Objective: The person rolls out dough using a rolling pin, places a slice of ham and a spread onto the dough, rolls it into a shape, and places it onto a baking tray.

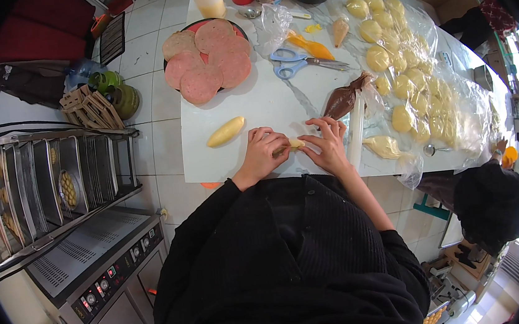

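My left hand (264,154) and my right hand (330,147) meet at the table's near edge. Between their fingertips they pinch a small piece of pale yellow dough (296,143), mostly covered by the left fingers. A smooth, oblong dough roll (226,131) lies on the white table, left of my left hand. Beyond my right hand rests a piping bag with brown filling (342,99). A pale rod (355,133) lies just right of that hand, and past it sits a piping bag with cream-yellow filling (383,147).
Pink meat slices (201,83) cover a dark-rimmed plate at the far left. Blue scissors (290,63) and an orange piping bag (312,47) lie mid-table. Plastic sheeting covers several dough balls (402,122) at right. A tray rack (68,186) and oven (104,264) stand left; another person (494,199) works right.
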`<state>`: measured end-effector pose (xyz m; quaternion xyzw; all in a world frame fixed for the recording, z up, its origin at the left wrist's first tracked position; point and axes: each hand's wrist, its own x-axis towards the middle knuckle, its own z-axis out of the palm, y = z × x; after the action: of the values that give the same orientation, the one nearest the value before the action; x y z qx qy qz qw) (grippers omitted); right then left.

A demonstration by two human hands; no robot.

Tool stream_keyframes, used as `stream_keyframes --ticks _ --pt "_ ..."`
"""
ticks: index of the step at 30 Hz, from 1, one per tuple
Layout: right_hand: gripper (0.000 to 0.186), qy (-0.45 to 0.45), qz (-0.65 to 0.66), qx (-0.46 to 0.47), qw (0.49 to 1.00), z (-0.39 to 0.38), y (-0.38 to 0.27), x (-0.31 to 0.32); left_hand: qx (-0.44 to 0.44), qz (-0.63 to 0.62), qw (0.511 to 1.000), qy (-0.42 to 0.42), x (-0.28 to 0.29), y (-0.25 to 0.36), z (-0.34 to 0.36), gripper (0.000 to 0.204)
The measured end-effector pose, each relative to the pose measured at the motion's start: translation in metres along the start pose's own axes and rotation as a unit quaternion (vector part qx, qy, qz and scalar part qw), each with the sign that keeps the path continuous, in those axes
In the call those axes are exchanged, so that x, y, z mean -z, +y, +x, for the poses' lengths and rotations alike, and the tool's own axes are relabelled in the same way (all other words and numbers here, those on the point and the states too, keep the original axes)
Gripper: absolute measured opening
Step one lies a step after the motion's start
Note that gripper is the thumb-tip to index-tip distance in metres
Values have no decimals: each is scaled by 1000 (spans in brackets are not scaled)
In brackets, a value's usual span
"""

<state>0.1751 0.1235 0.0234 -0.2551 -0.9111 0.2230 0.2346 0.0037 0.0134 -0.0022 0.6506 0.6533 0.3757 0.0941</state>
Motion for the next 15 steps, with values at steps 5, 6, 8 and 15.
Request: stream_keyframes --ticks 5,6,8,15 --pt "11 -21 -22 29 999 -5 9 -7 10 -8 1000 -7 -1 0 1 15" --pt "11 -19 -30 29 999 -6 11 -6 17 -1 1000 -12 -1 -1 1 16" --pt "10 -16 -18 10 1000 -4 7 3 19 -1 1000 -9 0 0 0 16" --pt "12 -30 -51 27 998 -8 17 -7 24 -3 1000 3 -2 1 1 15"
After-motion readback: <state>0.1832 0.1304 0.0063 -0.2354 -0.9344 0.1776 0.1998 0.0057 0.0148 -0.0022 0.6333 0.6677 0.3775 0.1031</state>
